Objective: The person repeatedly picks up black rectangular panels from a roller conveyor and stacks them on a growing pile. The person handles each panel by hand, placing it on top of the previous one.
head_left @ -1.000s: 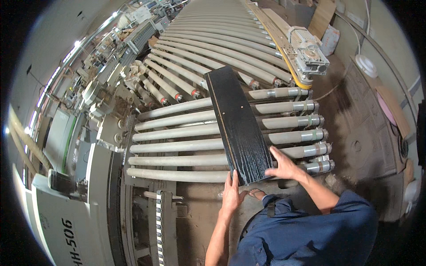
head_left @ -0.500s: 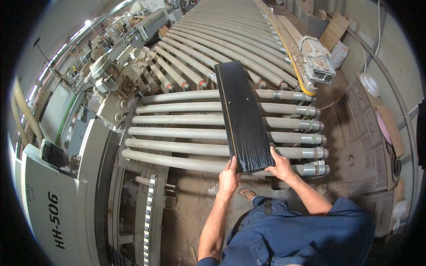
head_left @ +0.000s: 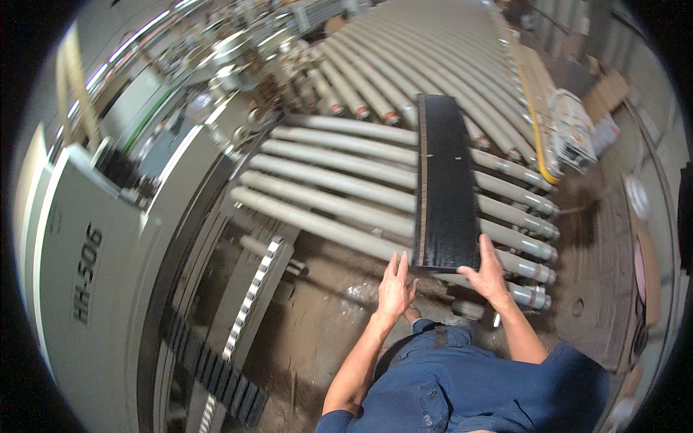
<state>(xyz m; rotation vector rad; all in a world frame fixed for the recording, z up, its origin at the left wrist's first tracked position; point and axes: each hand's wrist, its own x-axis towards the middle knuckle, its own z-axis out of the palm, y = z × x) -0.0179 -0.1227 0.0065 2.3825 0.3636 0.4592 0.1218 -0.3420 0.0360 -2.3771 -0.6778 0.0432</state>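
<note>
A long black board (head_left: 447, 187), with a narrow tan line down its left side and two small pale marks across its middle, lies lengthwise over the grey conveyor rollers (head_left: 339, 173). Just off its near left corner is my left hand (head_left: 395, 290), open, fingers extended and apart from the board. At the near right corner, my right hand (head_left: 491, 274) keeps its fingers stretched along the side edge and its thumb by the near edge. That hand is spread rather than wrapped round the board. Whether its fingertips press on the board is hard to tell.
On the left stands a pale machine housing (head_left: 94, 245) beside a black-and-white chain strip (head_left: 249, 299). More rollers run away at the back, with a motor (head_left: 574, 133) and yellow belt (head_left: 538, 141) at their right. Dark panels (head_left: 595, 267) lean along the right wall.
My left hand has come away from the board's near left corner and its fingers have opened. My right hand stays at the right corner. The whole view has turned to the left.
</note>
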